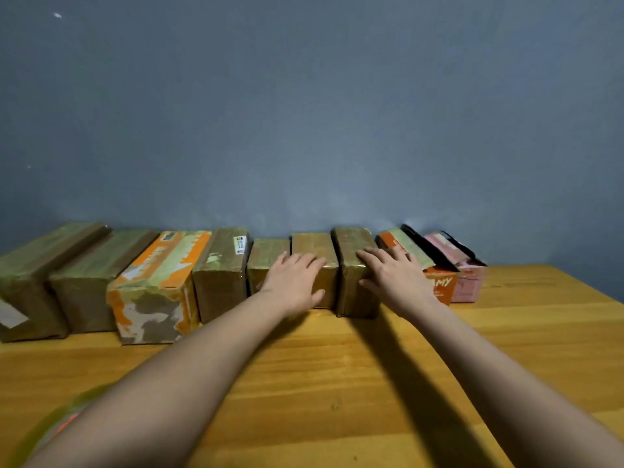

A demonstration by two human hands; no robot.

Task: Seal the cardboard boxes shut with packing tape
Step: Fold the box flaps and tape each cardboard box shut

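Several cardboard boxes stand in a row along the wall at the back of a wooden table (337, 373); most are wrapped in brownish tape. My left hand (293, 282) lies on a small brown box (314, 244) in the middle of the row, fingers flat across its top and thumb on its front face. My right hand (398, 278) rests on the taller brown box (354, 298) just to the right, fingers spread over the top front edge and thumb against its side. No tape roll is plainly visible.
An orange-and-white box (158, 275) and larger brown boxes (81, 282) fill the row's left. An orange box (442, 285) with a raised flap and a pink box (467, 285) end it on the right. A blurred green-and-orange shape (64, 420) lies at the lower left.
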